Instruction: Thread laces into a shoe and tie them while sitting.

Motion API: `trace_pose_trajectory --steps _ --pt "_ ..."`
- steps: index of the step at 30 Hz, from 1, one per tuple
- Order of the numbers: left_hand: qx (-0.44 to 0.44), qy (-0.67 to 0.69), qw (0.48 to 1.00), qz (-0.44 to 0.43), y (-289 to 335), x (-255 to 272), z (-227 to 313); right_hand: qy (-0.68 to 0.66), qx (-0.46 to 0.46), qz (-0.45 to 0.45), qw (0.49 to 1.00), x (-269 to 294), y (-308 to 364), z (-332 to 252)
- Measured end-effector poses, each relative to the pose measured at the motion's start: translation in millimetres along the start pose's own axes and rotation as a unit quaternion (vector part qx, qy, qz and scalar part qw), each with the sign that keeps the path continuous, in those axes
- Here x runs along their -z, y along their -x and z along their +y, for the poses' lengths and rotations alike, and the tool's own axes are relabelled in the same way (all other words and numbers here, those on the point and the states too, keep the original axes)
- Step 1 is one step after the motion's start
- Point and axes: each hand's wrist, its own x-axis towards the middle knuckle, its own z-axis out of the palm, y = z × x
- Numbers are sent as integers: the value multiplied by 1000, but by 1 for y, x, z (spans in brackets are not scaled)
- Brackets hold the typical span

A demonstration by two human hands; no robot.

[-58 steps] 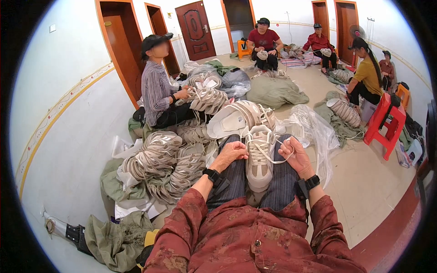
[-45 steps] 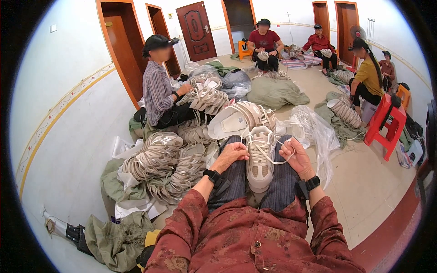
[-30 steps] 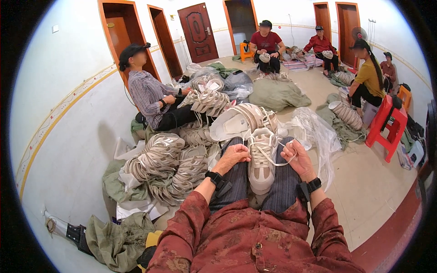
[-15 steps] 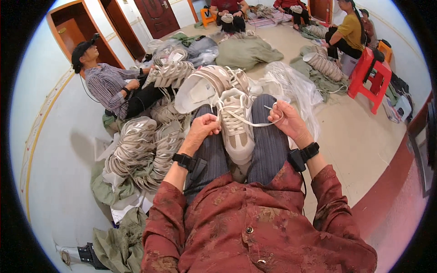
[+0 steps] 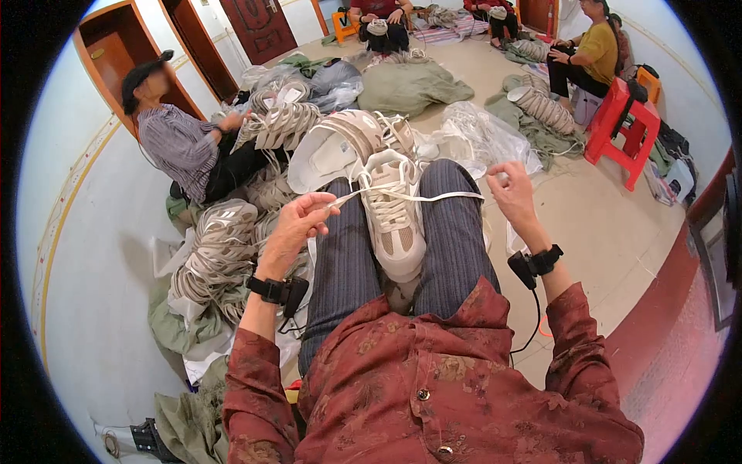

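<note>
A beige and white sneaker (image 5: 398,247) stands between my knees, toe toward me, a loose flat shoelace (image 5: 448,197) drawn out from its upper part to both sides. My left hand (image 5: 297,224) pinches one lace end, stretched tight left of the shoe. The other lace end crosses my right thigh toward my right hand (image 5: 512,197), raised beyond that knee with fingers closed. Blur hides whether those fingers hold the lace. Behind the sneaker lie more shoe parts, including a pale upper (image 5: 325,158) with its inner side showing.
Stacked shoe uppers (image 5: 212,259) lie at my left. Clear plastic bags (image 5: 483,131) and a green sack (image 5: 413,87) spread ahead. A red stool (image 5: 622,131) stands right. A person in a striped shirt (image 5: 178,147) sits left; others sit farther back.
My hands have moved apart, the left outward and the right farther right, drawing the left lace end taut. The striped-shirt person's head and arms have shifted.
</note>
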Motion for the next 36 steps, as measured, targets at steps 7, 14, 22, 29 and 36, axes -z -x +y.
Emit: trace_pose_trajectory --steps 7,14,22,29,36 --pt "-47 -18 998 22 -9 -5 16 -67 76 -236 966 -47 -8 -77" --pt "-83 -211 970 -91 13 -52 18 -86 87 -333 935 -75 -13 -80" --pt "-165 -244 947 128 -9 -32 -8 -202 -37 -363 909 -77 -15 -68" --pt "-46 -238 966 92 -61 -37 -25 -188 -37 -352 916 -81 -18 -68" --pt "-61 -207 976 40 -84 -44 -35 -123 93 -276 949 -94 -16 -46"
